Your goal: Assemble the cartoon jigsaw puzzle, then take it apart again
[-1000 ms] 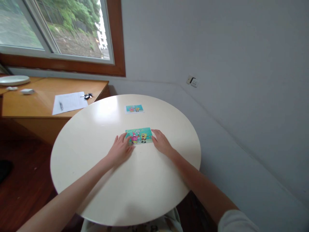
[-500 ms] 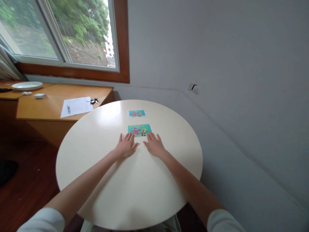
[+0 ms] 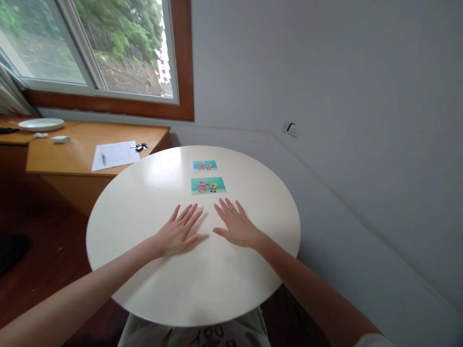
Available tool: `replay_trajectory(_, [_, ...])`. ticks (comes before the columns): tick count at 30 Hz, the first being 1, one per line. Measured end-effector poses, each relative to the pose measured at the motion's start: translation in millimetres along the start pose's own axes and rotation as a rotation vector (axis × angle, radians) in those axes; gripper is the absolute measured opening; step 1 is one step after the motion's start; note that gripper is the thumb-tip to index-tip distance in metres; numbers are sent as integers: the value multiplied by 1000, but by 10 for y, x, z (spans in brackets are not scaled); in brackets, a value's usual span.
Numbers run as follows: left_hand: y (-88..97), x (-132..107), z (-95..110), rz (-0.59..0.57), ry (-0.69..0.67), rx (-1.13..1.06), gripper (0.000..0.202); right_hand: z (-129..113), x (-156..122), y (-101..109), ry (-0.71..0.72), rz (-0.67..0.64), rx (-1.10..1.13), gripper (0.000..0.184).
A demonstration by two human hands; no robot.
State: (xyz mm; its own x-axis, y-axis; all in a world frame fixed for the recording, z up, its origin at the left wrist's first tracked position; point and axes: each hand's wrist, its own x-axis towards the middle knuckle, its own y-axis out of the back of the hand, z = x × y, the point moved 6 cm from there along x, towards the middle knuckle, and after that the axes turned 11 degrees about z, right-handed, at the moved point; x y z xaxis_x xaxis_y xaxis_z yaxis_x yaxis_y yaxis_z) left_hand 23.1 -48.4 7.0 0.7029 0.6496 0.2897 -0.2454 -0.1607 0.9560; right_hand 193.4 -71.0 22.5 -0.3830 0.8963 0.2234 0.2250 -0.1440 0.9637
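Observation:
My left hand [image 3: 180, 232] hovers just over the round white table [image 3: 119, 231], fingers spread and nothing held. To its right, my right hand [image 3: 235, 225] is likewise spread palm down and holds nothing. Beyond the fingertips lies a teal cartoon picture [image 3: 208, 185] with a pink and a yellow figure on it; neither hand touches it. A smaller, similar picture card [image 3: 204, 166] with a white border lies farther back, apart from the larger one.
At the left stands a wooden desk [image 3: 77, 161] with a paper sheet [image 3: 115, 155], a pen, keys [image 3: 140, 147], a small white box [image 3: 60, 139] and a white plate [image 3: 41, 125]. A wall with a socket [image 3: 293, 130] rises behind and to the right. A window is at the upper left.
Both hands have let go of the larger picture's near edge and drawn back toward me, lifting slightly. The pictures stay flat on the table.

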Motion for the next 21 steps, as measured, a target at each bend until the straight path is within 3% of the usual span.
replay_trajectory(3, [-83,-156,24,-43,35,6,71,-45,-143,-87,10,-46,12,82])
replay_trajectory(8, [-155,-188,45,-69,85,15,73,-24,-197,-241,-18,-86,25,77])
replay_trajectory(21, [-138,-196,49,-38,103,-36,70,-10,-185,-267,-25,-60,34,74])
